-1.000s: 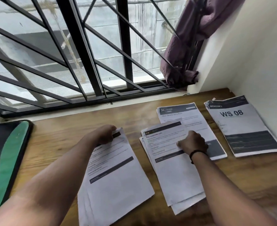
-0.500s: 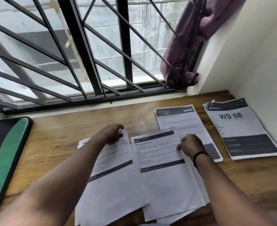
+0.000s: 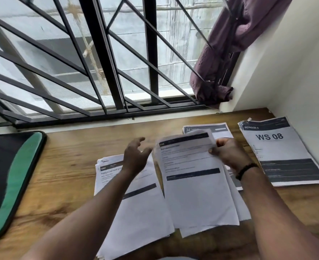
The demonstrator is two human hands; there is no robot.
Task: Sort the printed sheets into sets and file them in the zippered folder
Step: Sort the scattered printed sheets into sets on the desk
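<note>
Head cam only from my end. Right hand (image 3: 228,154) pinches the top right edge of one printed sheet (image 3: 194,184), thumb on the face, fingers curled behind; the sheet's upper edge is raised and bowed, and I can't tell whether its lower part touches the pile under it. Black bracelet (image 3: 246,170) on that wrist. Left hand (image 3: 136,156) hovers above the left pile (image 3: 136,209), fingers loosely spread and slightly bent, holding nothing, fingertips just beside the lifted sheet's left edge; can't tell if they touch it. Left pile lies flat on the wooden desk (image 3: 70,166), slightly fanned, dark header and a dark bar across the top page, small print blurred. Under the lifted sheet there's a middle pile (image 3: 243,209), only its right and bottom margins showing. Behind it a set with "34" in the header (image 3: 205,129), mostly covered by the raised sheet and my right hand. Far right, near the wall, a separate set headed "WS 08" (image 3: 278,152), flat, corners a bit ragged at top left, well apart from the left pile. Zippered folder (image 3: 12,181) sits at the left edge of the desk, black with a green curved band, lying flat, partly out of frame, apart from all the paper. Barred window (image 3: 102,62) runs behind the desk, purple cloth (image 3: 220,59) bunched at its right end.
</note>
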